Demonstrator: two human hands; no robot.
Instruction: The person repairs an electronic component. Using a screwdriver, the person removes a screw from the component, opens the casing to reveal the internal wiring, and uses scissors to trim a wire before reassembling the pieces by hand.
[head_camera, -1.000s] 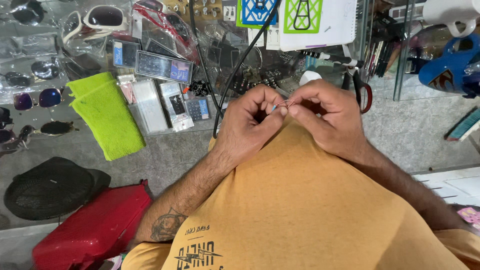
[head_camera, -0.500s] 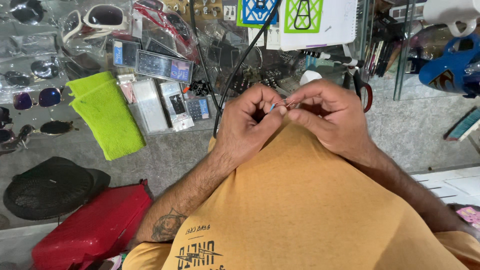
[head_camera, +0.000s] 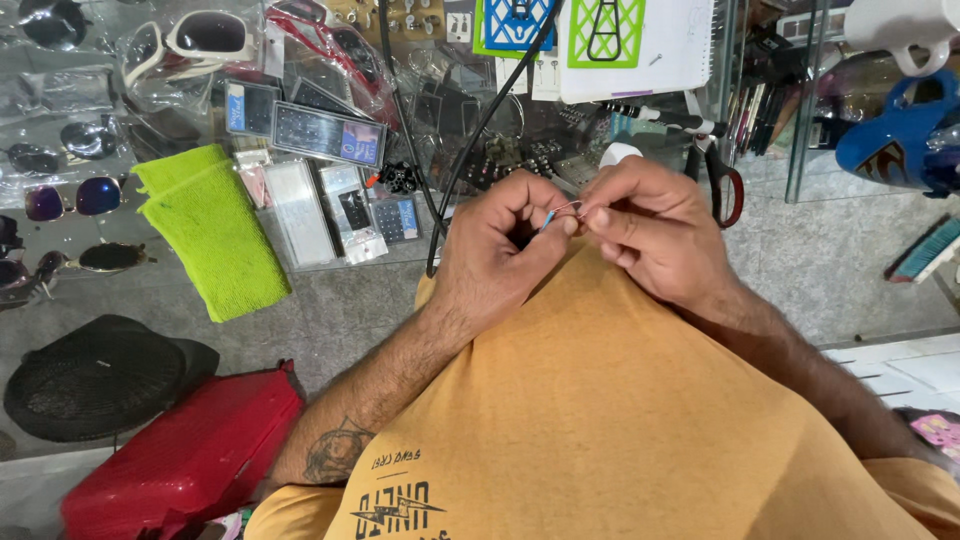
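I see both hands raised close together above the orange cotton shirt (head_camera: 620, 400), near the middle of the view. My left hand (head_camera: 500, 260) and right hand (head_camera: 655, 235) each pinch an end of a thin, bent wire with a blue tip (head_camera: 560, 213), fingertips nearly touching. A black cable (head_camera: 470, 150) runs from the far side down past the left hand. Far left on the glass counter (head_camera: 820, 270) lies a bright green folded cloth (head_camera: 215, 230); nearer left sit a red pouch (head_camera: 190, 455) and a black mesh cap (head_camera: 100, 380). Red-handled scissors (head_camera: 722, 180) lie just beyond the right hand.
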